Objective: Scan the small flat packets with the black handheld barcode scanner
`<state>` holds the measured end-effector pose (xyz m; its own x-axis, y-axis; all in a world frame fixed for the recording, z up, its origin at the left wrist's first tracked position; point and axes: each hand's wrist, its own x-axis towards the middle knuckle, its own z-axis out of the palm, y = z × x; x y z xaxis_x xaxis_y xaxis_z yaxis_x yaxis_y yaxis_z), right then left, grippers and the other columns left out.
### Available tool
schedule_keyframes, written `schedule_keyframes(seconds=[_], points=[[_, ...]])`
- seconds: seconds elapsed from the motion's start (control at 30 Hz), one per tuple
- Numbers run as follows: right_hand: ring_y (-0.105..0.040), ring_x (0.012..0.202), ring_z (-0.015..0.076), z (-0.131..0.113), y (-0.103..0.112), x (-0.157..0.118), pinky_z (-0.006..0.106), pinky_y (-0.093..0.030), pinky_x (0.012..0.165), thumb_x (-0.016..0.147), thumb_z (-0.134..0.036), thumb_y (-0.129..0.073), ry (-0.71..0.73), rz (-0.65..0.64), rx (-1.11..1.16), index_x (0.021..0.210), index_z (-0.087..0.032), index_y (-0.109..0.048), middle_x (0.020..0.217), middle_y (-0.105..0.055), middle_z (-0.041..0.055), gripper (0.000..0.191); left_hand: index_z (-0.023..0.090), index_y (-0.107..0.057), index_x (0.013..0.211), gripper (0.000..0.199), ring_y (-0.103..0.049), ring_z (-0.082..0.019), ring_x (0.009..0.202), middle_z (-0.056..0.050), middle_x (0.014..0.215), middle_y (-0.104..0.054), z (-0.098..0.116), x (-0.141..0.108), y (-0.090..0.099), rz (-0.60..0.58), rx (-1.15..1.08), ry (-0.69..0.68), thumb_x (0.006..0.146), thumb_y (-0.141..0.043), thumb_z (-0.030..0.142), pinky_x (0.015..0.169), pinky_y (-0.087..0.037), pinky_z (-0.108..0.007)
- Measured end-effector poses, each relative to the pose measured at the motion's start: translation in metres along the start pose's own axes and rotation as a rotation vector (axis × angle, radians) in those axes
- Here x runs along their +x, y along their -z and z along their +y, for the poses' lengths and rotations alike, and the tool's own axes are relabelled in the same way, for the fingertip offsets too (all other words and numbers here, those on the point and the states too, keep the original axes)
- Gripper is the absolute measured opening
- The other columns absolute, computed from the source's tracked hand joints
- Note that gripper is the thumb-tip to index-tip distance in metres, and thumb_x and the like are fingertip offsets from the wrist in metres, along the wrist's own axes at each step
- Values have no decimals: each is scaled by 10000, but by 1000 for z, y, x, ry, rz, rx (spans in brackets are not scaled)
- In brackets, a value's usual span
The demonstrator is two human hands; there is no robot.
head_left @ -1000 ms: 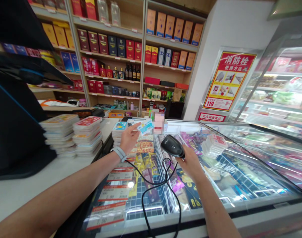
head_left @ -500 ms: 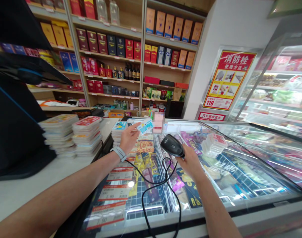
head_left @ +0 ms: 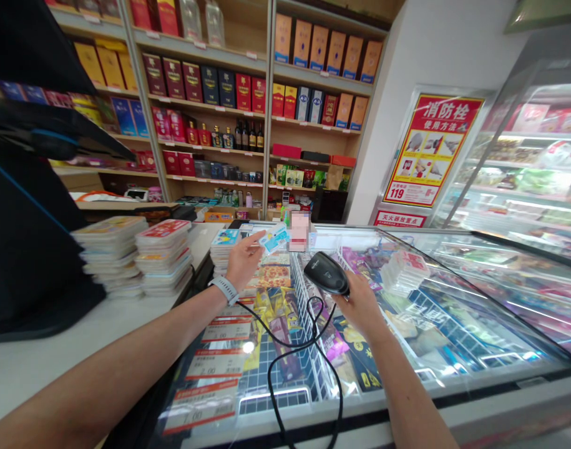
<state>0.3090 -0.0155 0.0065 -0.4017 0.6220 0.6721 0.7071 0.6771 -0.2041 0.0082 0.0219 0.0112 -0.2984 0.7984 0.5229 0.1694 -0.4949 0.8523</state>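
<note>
My left hand point(head_left: 244, 260), with a grey band at the wrist, is closed on a light blue and white packet point(head_left: 274, 238) held over the far part of the freezer. In my right hand point(head_left: 360, 305) is a black handheld scanner point(head_left: 326, 273), its head pointing left toward the packet. The two do not touch. From the scanner a black cable point(head_left: 273, 368) loops down over the freezer's glass top. Just left of my left hand stands a stack of flat boxes with a blue top point(head_left: 225, 238).
Two stacks of flat plastic boxes point(head_left: 110, 252) point(head_left: 163, 252) stand on the left counter point(head_left: 46, 374) beside a black monitor point(head_left: 27, 237). Another clear stack point(head_left: 405, 273) sits on the freezer's right side. Price labels point(head_left: 203, 399) lie along its left edge. Shelves rise behind.
Almost nothing differs. The scanner in my right hand has tilted very slightly, and the packet in my left hand stays in place.
</note>
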Motion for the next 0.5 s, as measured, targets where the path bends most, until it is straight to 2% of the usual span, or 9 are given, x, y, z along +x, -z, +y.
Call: schedule_keyframes(seconds=[0.5], points=[[-592, 919, 251, -2, 2, 1, 403, -396, 866, 817, -188, -546, -21, 23, 28, 1071, -181, -555, 989, -658, 85, 254, 153, -634, 1234, 525, -669, -168, 789, -80, 981, -703, -3, 0, -1, -4, 7, -18, 722, -665, 267, 680, -542, -261]])
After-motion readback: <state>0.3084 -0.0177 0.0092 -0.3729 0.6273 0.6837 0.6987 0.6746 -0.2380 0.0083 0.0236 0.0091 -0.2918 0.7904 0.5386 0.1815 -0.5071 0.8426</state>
